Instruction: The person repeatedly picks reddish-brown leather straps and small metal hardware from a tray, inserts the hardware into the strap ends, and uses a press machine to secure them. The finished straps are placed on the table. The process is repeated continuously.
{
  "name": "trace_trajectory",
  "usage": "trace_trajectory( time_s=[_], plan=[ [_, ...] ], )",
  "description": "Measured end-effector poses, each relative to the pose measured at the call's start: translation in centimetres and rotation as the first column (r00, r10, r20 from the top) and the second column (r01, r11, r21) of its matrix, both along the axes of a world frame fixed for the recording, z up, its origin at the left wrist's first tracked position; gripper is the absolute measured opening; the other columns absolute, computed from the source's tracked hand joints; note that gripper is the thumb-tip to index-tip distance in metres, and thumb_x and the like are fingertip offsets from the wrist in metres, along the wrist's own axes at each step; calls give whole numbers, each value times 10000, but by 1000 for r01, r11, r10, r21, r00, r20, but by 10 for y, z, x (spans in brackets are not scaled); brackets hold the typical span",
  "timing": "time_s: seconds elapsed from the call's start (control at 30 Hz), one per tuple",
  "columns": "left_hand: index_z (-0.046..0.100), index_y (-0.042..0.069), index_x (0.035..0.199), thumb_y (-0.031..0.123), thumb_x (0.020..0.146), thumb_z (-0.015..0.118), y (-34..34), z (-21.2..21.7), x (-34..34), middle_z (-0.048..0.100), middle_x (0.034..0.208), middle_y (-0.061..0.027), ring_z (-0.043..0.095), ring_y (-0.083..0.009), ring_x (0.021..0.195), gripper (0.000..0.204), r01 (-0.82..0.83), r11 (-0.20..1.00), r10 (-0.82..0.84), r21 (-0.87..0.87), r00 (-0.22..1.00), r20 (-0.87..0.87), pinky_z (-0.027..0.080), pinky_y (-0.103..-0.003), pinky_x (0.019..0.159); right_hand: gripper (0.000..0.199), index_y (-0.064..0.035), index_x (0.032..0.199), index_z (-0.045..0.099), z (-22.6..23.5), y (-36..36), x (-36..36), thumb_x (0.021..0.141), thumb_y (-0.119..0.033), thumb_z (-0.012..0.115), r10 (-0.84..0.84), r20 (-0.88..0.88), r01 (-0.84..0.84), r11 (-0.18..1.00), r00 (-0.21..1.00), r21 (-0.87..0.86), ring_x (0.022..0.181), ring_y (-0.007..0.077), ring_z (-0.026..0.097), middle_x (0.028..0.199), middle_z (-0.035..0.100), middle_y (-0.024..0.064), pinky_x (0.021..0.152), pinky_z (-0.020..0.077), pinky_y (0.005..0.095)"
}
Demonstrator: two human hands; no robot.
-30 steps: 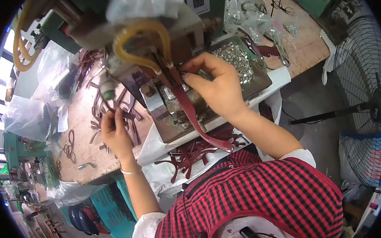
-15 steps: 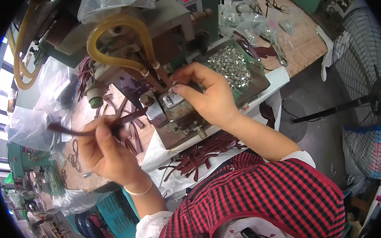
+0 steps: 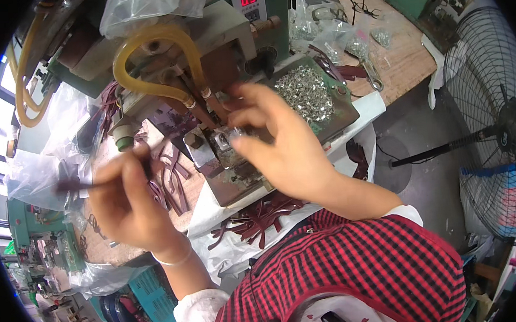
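My left hand (image 3: 129, 200), smeared by motion, is closed around a dark brown eyeglass temple (image 3: 71, 186), its end sticking out to the left. At the bench machine, my right hand (image 3: 286, 141) has its thumb and fingers apart beside the metal fixture (image 3: 227, 154). Two copper-coloured electrode bars (image 3: 210, 113) come down just left of these fingers, fed by a yellow hose (image 3: 120, 60). Whether a small part lies in the fixture is hard to make out. To the right of that hand is a heap of small shiny metal pieces (image 3: 307, 92) in a green tray.
Many brown temples (image 3: 256, 218) lie on white sheeting in front of the machine, and more temples (image 3: 173, 182) on the bench to the left. A black-caged fan (image 3: 495, 126) stands at the right. Clear plastic bags (image 3: 32, 177) sit at far left; a turquoise basket (image 3: 153, 294) is below.
My right hand's thumb and fingers have parted from their pinch at the fixture. My left hand, with the temple, has moved left and slightly away from the machine.
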State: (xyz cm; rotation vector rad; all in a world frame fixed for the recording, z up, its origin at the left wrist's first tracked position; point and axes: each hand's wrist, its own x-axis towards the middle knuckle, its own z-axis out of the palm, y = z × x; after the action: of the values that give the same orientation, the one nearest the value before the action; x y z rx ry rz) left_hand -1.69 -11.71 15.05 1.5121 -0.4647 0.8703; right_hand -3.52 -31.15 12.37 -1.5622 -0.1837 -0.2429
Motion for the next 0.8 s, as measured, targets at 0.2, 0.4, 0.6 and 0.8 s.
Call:
trace_trajectory(
  time_s=[0.2, 0.4, 0.6, 0.8],
  plan=[
    [707, 24, 1017, -2, 829, 781, -28, -34, -15, 759, 959, -134, 691, -173, 682, 203, -127, 667, -189, 734, 924, 332, 499, -275, 564, 334, -19, 1186, 692, -34, -57, 31, 863, -95, 648, -123, 298, 257, 846, 947, -467, 1200, 406, 618, 1261, 672, 215, 1069, 472, 451],
    [717, 53, 996, 6, 747, 833, -34, -57, -6, 751, 949, -119, 658, -172, 600, 279, -150, 662, -240, 734, 886, 398, 465, -280, 502, 191, -150, 963, 794, -122, -122, 37, 781, -206, 806, -393, 405, 550, 399, 825, -734, 1312, 382, 544, 1316, 642, 197, 1045, 470, 475],
    [718, 62, 929, 29, 729, 833, -36, -56, -4, 741, 884, -72, 598, -118, 544, 233, -161, 709, -213, 686, 880, 426, 411, -251, 467, 144, -83, 902, 730, -107, -97, 56, 786, -151, 780, -244, 524, 574, 446, 816, -687, 1179, 325, 615, 1145, 687, 124, 885, 522, 454],
    [785, 142, 1029, 98, 731, 758, -7, -20, -55, 752, 1127, -103, 534, -154, 535, 303, 151, 695, -270, 703, 961, 61, 406, -326, 480, 140, -34, 1010, 710, -104, -94, 57, 924, -142, 687, -389, 371, 537, 628, 843, -563, 904, 354, 697, 951, 726, 161, 785, 536, 396]
  ],
)
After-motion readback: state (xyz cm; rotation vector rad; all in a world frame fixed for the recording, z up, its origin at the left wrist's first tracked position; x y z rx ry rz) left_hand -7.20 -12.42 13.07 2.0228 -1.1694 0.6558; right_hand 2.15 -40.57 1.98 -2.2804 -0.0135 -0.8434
